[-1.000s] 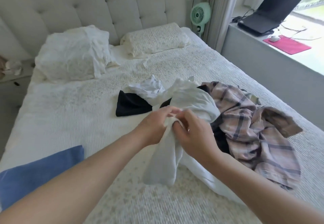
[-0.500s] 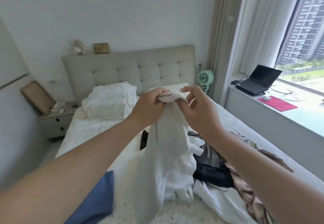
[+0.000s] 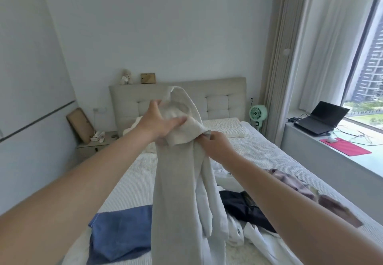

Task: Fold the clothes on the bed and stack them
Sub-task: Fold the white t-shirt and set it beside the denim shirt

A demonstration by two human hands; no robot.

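Left hand (image 3: 160,124) raised over the bed (image 3: 267,150), thumb and fingers clamped on the upper edge of the pale garment (image 3: 178,181). Right hand (image 3: 214,143) lower and just beside it, pinching the same cloth at a neighbouring edge. Garment hanging long between both forearms, bunched at the top, lower end lost below the frame. Folded blue item (image 3: 122,233) lying flat at near left; unfolded heap to the right: dark garment (image 3: 244,206), white garment (image 3: 261,242), plaid garment (image 3: 294,184).

Step in hand, as judged: finding matching corners and opening the piece out. Best done by sliding the hands apart along the top edge until taut, giving one shake to drop twists, then lowering flat onto bare bed. Risk: snagging the heap, or a crooked hang if corners are mismatched.
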